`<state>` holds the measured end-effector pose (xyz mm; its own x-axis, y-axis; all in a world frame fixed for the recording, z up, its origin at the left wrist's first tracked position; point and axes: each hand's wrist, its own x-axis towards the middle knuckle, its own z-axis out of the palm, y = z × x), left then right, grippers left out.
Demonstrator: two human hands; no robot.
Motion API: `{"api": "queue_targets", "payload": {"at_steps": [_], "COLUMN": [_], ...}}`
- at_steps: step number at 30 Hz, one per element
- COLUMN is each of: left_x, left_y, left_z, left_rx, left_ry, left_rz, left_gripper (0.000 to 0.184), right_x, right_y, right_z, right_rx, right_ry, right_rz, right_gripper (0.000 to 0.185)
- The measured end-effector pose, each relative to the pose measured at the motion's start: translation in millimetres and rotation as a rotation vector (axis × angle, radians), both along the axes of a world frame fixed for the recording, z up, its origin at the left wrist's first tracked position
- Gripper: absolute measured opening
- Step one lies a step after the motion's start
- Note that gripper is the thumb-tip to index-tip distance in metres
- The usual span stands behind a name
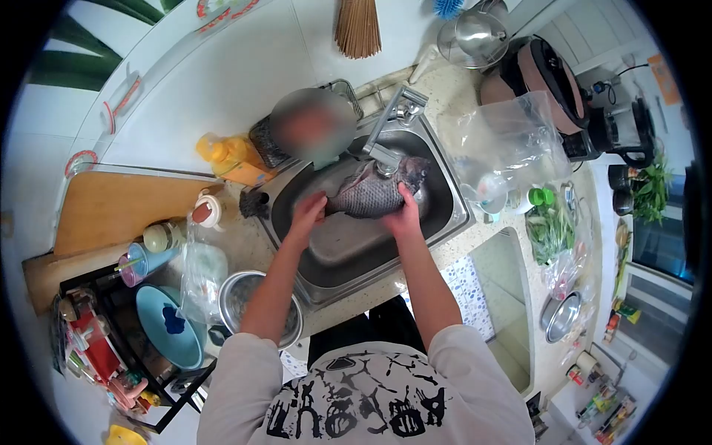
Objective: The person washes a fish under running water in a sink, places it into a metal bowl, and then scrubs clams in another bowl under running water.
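A whole dark, scaly fish [368,194] is held over the metal sink [334,245], its head to the right under the faucet [382,154]. My left hand [310,211] is closed round the tail end at the fish's left. Near the head, my right hand [404,211] grips the fish's body from the front side, thumb on its flank. The fish's belly side, facing the back of the sink, looks reddish. Whether water runs from the faucet cannot be made out.
Behind the sink are a yellow bottle [231,159] and a wire rack [345,96]. A metal bowl [259,297] sits front left. On the right are a plastic bag [512,141], green vegetables [549,231] and a rice cooker [552,81].
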<state>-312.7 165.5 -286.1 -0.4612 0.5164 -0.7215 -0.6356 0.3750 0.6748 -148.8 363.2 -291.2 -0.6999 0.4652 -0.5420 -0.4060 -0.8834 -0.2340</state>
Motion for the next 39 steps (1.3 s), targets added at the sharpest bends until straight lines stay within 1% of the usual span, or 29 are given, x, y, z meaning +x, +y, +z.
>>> {"api": "queue_targets", "payload": {"at_steps": [2, 3, 6, 9, 12, 15, 18, 21, 24, 27, 30, 33, 36, 39], "left_x": [6, 8, 17, 19, 22, 24, 28, 36, 44, 52, 57, 66, 73, 79], "left_y": [-8, -8, 0, 8, 13, 15, 18, 19, 26, 31, 35, 41, 54, 76], "left_z": [-19, -19, -17, -5, -1, -4, -10, -4, 9, 17, 12, 16, 39, 33], "left_rx": [0.225, 0.338, 0.321, 0.255, 0.282, 0.353, 0.387, 0.431, 0.422, 0.451, 0.476, 0.590, 0.604, 0.453], "left_ry": [-0.218, -0.330, -0.294, -0.261, -0.257, -0.285, -0.352, -0.446, -0.346, -0.252, -0.237, -0.169, -0.034, 0.237], "left_rz": [0.136, 0.203, 0.193, 0.209, 0.259, 0.264, 0.350, 0.451, 0.459, 0.424, 0.451, 0.420, 0.324, 0.223], "left_gripper": [0.036, 0.033, 0.026, 0.024, 0.023, 0.023, 0.024, 0.018, 0.021, 0.023, 0.030, 0.035, 0.022, 0.036], "right_x": [2, 5, 10, 16, 21, 25, 27, 25, 18, 15, 12, 9, 7, 6], "right_y": [1, 1, 0, -2, -4, -5, -8, -12, -15, -22, -27, -31, -36, -39], "right_z": [11, 12, 8, 3, 1, 2, 2, 2, 0, 3, -2, -4, -12, -22], "right_rx": [-0.014, -0.020, 0.015, 0.059, 0.040, 0.074, 0.055, 0.051, 0.044, 0.006, 0.003, -0.025, -0.093, -0.147], "right_ry": [-0.023, -0.036, -0.030, -0.078, -0.032, -0.034, -0.074, -0.031, 0.013, -0.042, -0.040, -0.037, -0.061, -0.076], "right_rz": [-0.038, -0.057, -0.091, -0.145, -0.175, -0.162, -0.171, -0.187, -0.195, -0.188, -0.183, -0.157, -0.174, -0.179], "right_gripper": [0.047, 0.048, 0.049, 0.042, 0.041, 0.040, 0.040, 0.042, 0.049, 0.057, 0.060, 0.061, 0.063, 0.060]}}
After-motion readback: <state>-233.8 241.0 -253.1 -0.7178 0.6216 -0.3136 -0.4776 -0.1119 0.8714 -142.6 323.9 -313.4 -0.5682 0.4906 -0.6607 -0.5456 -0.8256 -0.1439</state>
